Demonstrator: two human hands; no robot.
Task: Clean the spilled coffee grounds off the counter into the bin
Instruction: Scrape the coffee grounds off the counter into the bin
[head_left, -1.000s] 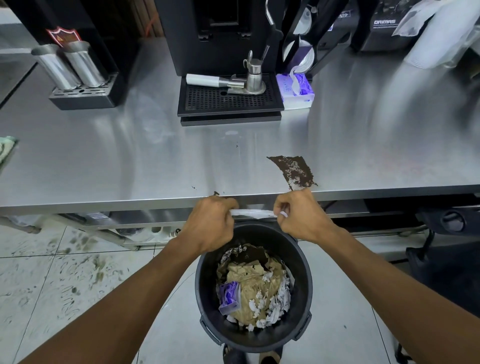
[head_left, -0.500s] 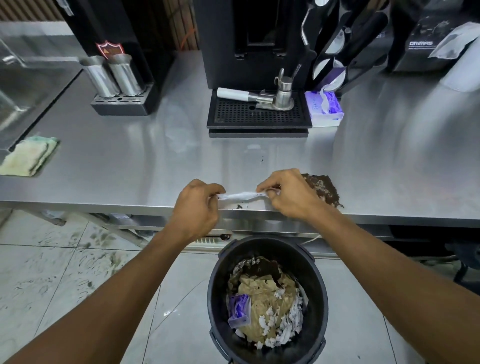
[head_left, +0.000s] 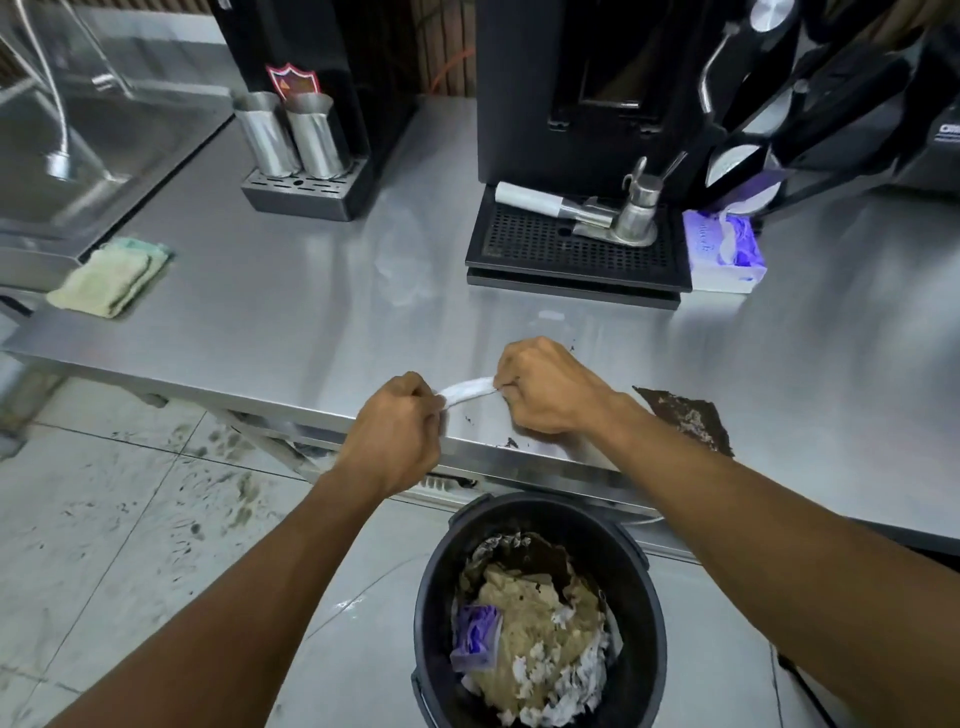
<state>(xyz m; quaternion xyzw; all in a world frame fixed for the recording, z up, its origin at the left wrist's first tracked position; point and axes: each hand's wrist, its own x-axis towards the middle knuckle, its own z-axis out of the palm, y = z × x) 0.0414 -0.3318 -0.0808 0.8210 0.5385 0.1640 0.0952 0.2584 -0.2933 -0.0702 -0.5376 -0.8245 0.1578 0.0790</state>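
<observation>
While the left hand (head_left: 397, 426) and the right hand (head_left: 545, 387) each pinch one end of a rolled white paper (head_left: 470, 389) with curled fingers, the paper stretches tight between them. The picture from a second ago shows both hands low, right over the bin. Now they are up at the front of the table (head_left: 311, 322), the right hand over the shiny top and the left hand just at the edge. I think this means the paper has been down to the bin and is back for more wiping. A few dark crumbs (head_left: 511, 443) lie on the table edge just under the hands. The big brown patch of coffee grounds (head_left: 685, 418) sits on the table beside the right arm, near the front edge. It looks the same as before, so most of the mess is not cleaned yet. The black bin (head_left: 441, 571) stands on the floor below the table edge, a little to the left of the patch. It already holds crumpled paper and brown waste. The grounds probably need a push sideways along the edge before they can drop in.
</observation>
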